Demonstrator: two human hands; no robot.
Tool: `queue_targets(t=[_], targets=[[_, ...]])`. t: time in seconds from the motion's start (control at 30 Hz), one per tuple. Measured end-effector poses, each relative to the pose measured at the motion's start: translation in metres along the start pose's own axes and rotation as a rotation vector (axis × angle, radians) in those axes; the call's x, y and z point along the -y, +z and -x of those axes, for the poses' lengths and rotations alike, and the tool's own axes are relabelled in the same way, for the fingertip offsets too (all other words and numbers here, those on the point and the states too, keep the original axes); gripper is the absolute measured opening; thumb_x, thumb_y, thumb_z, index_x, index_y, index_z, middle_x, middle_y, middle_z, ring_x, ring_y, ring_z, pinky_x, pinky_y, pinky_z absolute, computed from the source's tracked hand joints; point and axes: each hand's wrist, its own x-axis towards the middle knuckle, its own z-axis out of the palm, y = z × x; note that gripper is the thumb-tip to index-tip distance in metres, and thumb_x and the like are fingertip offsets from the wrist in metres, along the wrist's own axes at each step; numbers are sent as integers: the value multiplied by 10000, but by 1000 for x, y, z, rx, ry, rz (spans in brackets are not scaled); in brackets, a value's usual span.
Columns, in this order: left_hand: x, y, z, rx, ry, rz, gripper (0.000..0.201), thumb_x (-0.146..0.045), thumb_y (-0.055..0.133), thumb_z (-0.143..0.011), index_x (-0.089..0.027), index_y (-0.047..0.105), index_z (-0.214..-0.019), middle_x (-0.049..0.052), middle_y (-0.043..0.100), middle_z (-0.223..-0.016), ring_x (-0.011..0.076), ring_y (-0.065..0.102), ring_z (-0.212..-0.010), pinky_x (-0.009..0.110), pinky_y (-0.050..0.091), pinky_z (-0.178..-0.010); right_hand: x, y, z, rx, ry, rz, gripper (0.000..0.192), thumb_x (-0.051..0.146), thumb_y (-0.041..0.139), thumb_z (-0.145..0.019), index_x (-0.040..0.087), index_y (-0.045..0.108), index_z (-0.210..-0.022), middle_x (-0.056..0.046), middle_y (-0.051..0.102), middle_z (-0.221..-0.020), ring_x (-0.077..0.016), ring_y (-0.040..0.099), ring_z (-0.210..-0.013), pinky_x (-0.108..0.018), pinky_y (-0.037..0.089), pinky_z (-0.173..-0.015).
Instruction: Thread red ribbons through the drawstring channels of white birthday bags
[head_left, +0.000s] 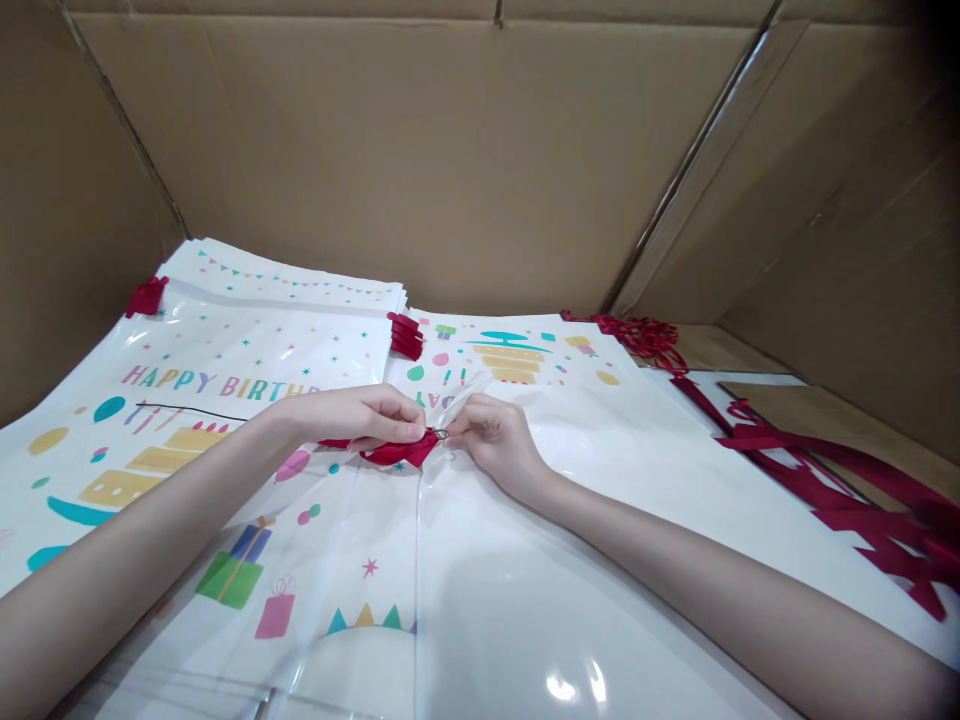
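Observation:
My left hand (384,416) is closed, thumb and fingers pinching a red ribbon (401,452) over the printed plastic bags (360,540). A thin dark wire (199,411) runs in from the left and passes behind that hand. Just beyond its fingertips shows a small metal loop (441,433), apparently the wire's end. My right hand (489,440) is closed beside the loop, its fingertips pinching the clear plastic edge (450,402), which is drawn up into creases. Whether these fingers also grip the loop is hidden.
Brown cardboard walls (390,150) rise behind and on both sides. A stack of "Happy Birthday" bags (285,300) lies at the left, with red ribbon bundles (406,336) at its edges. Tangled red ribbons (649,340) and loose red strips (847,490) lie on the right.

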Motion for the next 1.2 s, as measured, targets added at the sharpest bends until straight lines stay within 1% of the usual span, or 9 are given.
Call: queue_targets(t=[0.1, 0.23, 0.33, 0.53, 0.67, 0.83, 1.1, 1.2], targets=[[-1, 0, 0, -5, -3, 0, 323, -406, 486, -891, -175, 428, -673, -56, 334, -515, 68, 265, -426, 222, 203, -408, 0, 0, 0, 5, 8, -9, 135, 65, 627, -687, 180, 636, -617, -16, 613, -689, -140, 569, -684, -246, 446, -587], [-1, -1, 0, -4, 13, 21, 308, -401, 483, -889, -175, 449, -682, -54, 375, -495, 81, 318, -443, 223, 262, -452, 0, 0, 0, 9, 14, -12, 117, 92, 650, -688, 179, 636, -612, -24, 629, -719, -148, 583, -702, -255, 463, -603], [-2, -2, 0, -16, 22, 39, 297, -393, 493, -883, -170, 473, -689, -49, 401, -514, 83, 366, -456, 225, 279, -470, 1, 0, 0, -9, 8, -7, 122, 96, 650, -698, 184, 641, -613, -25, 631, -723, -154, 589, -715, -259, 464, -606], [-8, 0, 2, -49, 17, 62, 273, -379, 500, -882, -166, 504, -712, -46, 453, -521, 83, 406, -459, 215, 286, -464, 4, 1, 0, -62, -10, -5, 136, 76, 647, -694, 196, 650, -631, -24, 639, -727, -163, 589, -723, -269, 461, -615], [-12, 3, 3, -49, 8, 55, 289, -380, 483, -891, -169, 487, -694, -56, 430, -473, 76, 349, -419, 214, 283, -453, 4, 1, 1, -87, -34, 15, 145, 66, 625, -699, 197, 651, -644, -25, 631, -730, -161, 583, -719, -267, 456, -608], [-12, 5, 3, -23, 36, 51, 307, -352, 462, -903, -176, 436, -652, -60, 379, -436, 85, 309, -438, 231, 305, -502, 2, 0, 2, -68, -81, 62, 180, 39, 586, -695, 192, 642, -620, -24, 623, -705, -154, 572, -702, -263, 441, -611], [-12, 7, 3, 6, 63, 8, 324, -359, 434, -926, -172, 419, -663, -62, 321, -476, 78, 242, -437, 246, 236, -474, 1, 0, 2, -52, -107, 50, 225, -11, 522, -669, 177, 631, -613, -14, 609, -679, -136, 550, -681, -239, 407, -588], [-12, 6, 3, 10, 58, 11, 334, -369, 436, -927, -171, 403, -659, -61, 306, -504, 71, 225, -428, 247, 195, -446, 1, -1, 2, -43, -110, 41, 224, -17, 526, -665, 174, 633, -617, -14, 609, -684, -134, 547, -682, -237, 404, -590]])
